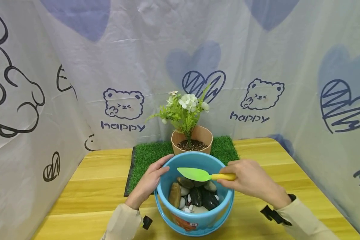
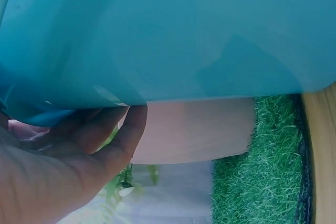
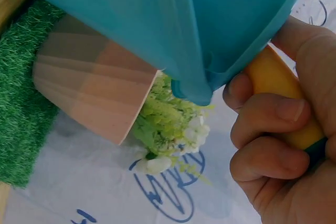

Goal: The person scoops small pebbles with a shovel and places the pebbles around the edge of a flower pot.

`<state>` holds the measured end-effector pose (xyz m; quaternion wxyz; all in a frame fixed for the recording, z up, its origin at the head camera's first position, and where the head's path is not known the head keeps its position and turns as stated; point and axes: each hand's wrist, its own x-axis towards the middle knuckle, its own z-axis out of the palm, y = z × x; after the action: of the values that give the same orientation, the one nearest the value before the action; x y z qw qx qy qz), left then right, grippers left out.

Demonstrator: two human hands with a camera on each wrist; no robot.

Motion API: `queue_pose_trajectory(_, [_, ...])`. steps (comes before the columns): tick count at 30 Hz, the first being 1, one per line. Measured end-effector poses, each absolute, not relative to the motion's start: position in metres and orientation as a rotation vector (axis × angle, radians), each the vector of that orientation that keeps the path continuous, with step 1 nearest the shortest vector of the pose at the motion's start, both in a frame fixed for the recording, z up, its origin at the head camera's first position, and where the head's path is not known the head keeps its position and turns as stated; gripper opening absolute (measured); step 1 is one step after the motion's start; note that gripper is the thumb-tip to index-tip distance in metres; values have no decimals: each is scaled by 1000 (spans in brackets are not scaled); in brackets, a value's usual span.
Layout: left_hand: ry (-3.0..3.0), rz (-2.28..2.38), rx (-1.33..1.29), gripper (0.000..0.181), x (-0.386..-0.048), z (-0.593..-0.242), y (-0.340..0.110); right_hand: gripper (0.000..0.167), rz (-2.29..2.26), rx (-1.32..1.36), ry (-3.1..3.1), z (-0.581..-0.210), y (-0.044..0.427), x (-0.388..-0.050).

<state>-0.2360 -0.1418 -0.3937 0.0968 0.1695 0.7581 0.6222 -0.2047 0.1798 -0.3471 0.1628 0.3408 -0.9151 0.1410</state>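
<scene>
A light blue bucket (image 1: 195,218) stands on the table, holding dark, brown and white stones (image 1: 198,196). My left hand (image 1: 148,181) holds the bucket's left rim; in the left wrist view its fingers (image 2: 134,129) touch the outer wall, and part of the hand is hidden behind the rim. My right hand (image 1: 252,176) grips the yellow handle (image 1: 223,176) of a small garden trowel, whose green blade (image 1: 195,173) points left above the stones. Curled fingers around the handle (image 3: 278,82) show in the right wrist view, next to the bucket's rim; the blade is hidden there.
Behind the bucket, a tan pot (image 1: 208,135) of soil with a white-flowered plant (image 1: 186,110) stands on a green turf mat (image 1: 147,160). The wooden table (image 1: 87,186) is surrounded by printed cloth (image 1: 156,66) at the back and sides. The bucket's handle hangs at its front.
</scene>
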Motion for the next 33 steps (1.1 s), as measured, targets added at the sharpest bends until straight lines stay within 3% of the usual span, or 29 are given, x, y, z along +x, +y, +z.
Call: queue_pose_trajectory(33, [2265,1819,456,63,-235,-395,-146,19,376,1074,-2716,-337,174,-208])
